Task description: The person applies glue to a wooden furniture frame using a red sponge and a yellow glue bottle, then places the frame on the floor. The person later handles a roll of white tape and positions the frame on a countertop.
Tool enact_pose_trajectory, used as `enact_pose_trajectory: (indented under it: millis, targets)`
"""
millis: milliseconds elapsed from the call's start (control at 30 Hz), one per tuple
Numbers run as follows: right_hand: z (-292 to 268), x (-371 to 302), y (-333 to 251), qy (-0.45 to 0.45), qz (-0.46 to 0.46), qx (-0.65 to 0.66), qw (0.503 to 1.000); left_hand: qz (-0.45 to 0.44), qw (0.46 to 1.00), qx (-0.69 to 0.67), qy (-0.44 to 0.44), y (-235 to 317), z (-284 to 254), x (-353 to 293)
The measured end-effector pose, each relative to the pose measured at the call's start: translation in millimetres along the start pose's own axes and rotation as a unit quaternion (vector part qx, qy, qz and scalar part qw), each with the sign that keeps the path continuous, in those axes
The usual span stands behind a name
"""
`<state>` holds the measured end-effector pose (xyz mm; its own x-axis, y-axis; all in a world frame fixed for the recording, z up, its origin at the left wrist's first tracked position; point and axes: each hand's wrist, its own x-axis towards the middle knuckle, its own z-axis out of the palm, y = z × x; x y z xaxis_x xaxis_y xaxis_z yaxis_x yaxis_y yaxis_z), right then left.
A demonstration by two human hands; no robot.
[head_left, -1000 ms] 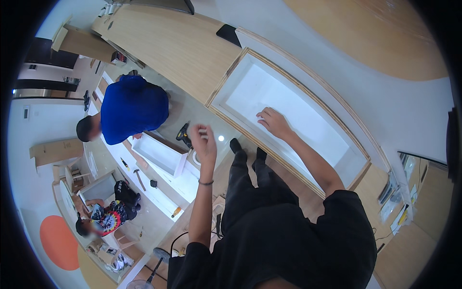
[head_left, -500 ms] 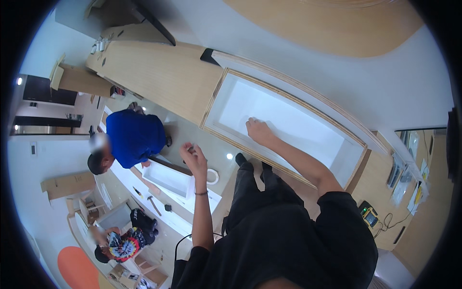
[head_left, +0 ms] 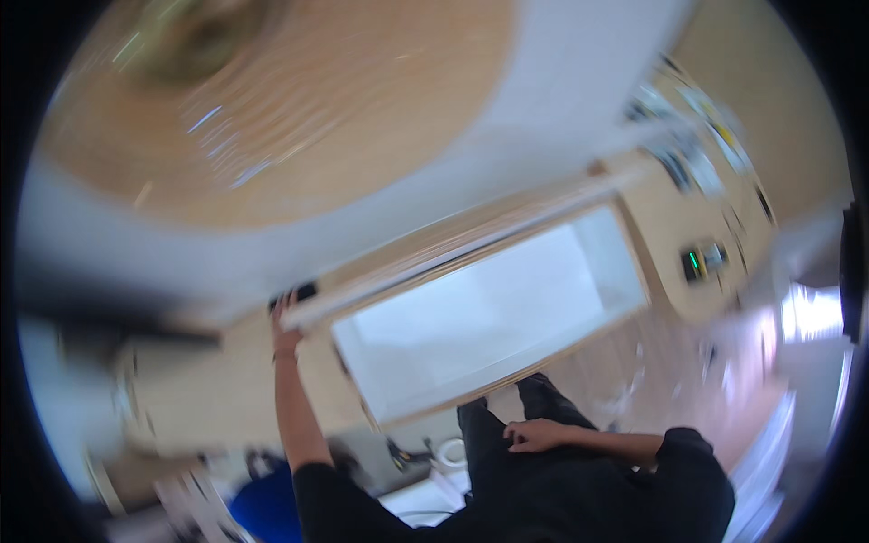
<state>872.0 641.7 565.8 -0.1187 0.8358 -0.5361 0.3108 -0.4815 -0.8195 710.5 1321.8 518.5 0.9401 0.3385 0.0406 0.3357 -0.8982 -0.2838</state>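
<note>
A shallow drawer box [head_left: 489, 312] with a white inside and plywood edges lies on the wooden counter. Along its far side runs a long, pale panel [head_left: 434, 271]. My left hand [head_left: 285, 326] reaches to the panel's left end, beside a small black object [head_left: 296, 295]. Motion blur hides whether its fingers grip the panel or only touch it. Drawn back in front of my thighs, my right hand [head_left: 536, 435] has its fingers curled; what they hold, if anything, is hidden.
A handheld device [head_left: 703, 262] with a green light sits on the wooden counter [head_left: 231, 380] at right, near clear packets [head_left: 683, 163]. A person in blue [head_left: 267, 507] is low at left. A white tape roll [head_left: 451, 452] lies below the drawer box.
The view has swung round and blurred. My right hand has left the inside of the drawer box and come back to my body. My left hand has moved from above the floor to the panel's end.
</note>
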Motion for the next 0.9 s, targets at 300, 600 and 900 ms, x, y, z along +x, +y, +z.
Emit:
enact_pose_trajectory:
  millis: [300, 600, 900]
  targets:
    - [109, -17, 31, 0.255, 0.221, 0.247, 0.908, 0.061, 0.958, -0.132, -0.247, 19, 24, 34]
    - [133, -25, 42, 0.312, 0.234, 0.28, 0.877, -0.029, 0.97, -0.203, -0.128, 54, -52, -25]
    - [103, -73, 79, 0.364, 0.193, 0.305, 0.858, -0.284, 0.911, -0.248, -0.167, 120, -113, -176]
